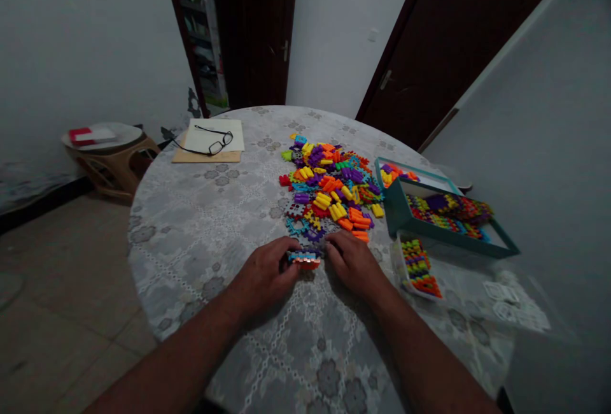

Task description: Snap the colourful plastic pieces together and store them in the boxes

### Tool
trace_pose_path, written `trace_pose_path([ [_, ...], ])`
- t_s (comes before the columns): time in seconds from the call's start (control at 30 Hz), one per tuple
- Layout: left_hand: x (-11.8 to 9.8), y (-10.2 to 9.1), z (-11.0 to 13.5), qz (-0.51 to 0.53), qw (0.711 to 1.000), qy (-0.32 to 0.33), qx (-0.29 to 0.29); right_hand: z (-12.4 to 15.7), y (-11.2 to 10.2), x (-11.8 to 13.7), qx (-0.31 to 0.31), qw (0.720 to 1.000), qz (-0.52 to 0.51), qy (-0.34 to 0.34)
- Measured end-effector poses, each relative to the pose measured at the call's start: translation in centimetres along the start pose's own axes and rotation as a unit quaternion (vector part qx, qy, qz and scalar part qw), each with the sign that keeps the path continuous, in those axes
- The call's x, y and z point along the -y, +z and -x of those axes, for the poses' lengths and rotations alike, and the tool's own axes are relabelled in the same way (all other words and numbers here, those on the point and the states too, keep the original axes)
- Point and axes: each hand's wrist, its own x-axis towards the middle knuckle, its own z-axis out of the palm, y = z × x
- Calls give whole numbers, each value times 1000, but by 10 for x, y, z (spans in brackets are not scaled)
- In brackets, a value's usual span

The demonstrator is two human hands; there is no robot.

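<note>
My left hand (265, 272) and my right hand (352, 259) rest on the round table (200, 223), fingers curled around the two ends of a small stack of joined plastic pieces (305, 257) in orange, blue and purple. Both hands pinch it from opposite sides. Just beyond them lies a heap of loose colourful interlocking pieces (329, 185) in yellow, orange, purple, green and blue.
A teal box (443, 229) with assembled colourful pieces sits at the right, with a clear tray (416, 264) of sorted pieces in front of it. Glasses (214, 143) lie on papers at the far left of the table. A stool (112, 153) stands on the floor beyond.
</note>
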Motion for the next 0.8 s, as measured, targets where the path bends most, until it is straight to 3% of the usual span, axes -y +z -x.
trace_pose_path([
  [0.13,1,1,-1,3,1000,-8,5,-1,6,-4,-51,998,26,12],
  [0.23,4,3,-2,-3,1000,7,-1,-7,8,-1,-53,998,17,-13],
  [0.37,8,5,-1,-5,999,37,-1,-22,9,13,-11,999,25,-44],
  [0.63,8,6,1,-8,1000,23,-10,-61,1,23,133,984,112,-38],
  [0.8,7,5,-1,-2,1000,18,-7,-66,6,23,151,980,128,-31],
])
